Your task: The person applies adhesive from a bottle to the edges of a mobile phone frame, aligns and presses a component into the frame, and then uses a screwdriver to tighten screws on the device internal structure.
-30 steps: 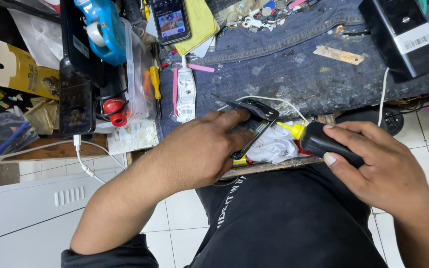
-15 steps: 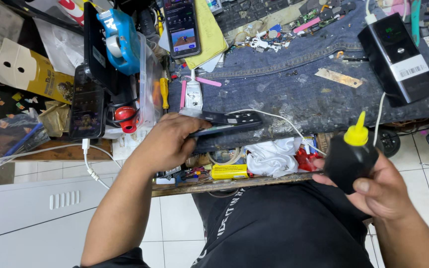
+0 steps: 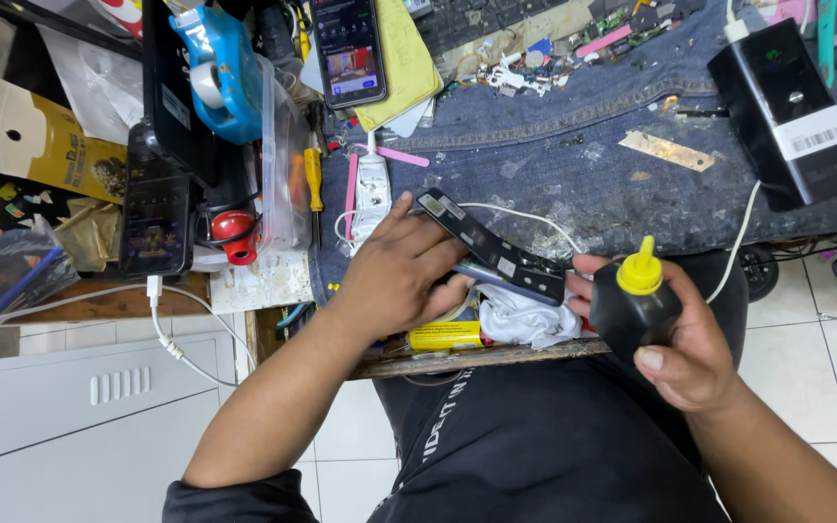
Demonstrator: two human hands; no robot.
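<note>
My left hand (image 3: pixel 394 276) grips a dark opened phone body (image 3: pixel 491 247) and holds it tilted over the near edge of the denim-covered bench (image 3: pixel 612 165). A white cable (image 3: pixel 525 215) runs from the phone across the cloth. My right hand (image 3: pixel 685 334) holds a small black squeeze bottle with a yellow nozzle (image 3: pixel 635 295) upright, just right of the phone's lower end. A crumpled white cloth (image 3: pixel 525 320) and a yellow tube (image 3: pixel 448 335) lie under the phone at the bench edge.
A black box-shaped power unit (image 3: pixel 789 111) stands at the far right. A lit phone (image 3: pixel 349 48) leans at the back, beside a blue tape dispenser (image 3: pixel 215 73). Another phone (image 3: pixel 155 208) charges at left. Screwdrivers, pink pry tools and small parts litter the cloth. White tiled floor lies below.
My right hand lifted the black bottle from the bench edge and brought it upright toward the phone. My left hand has tilted the phone body up off the cloth.
</note>
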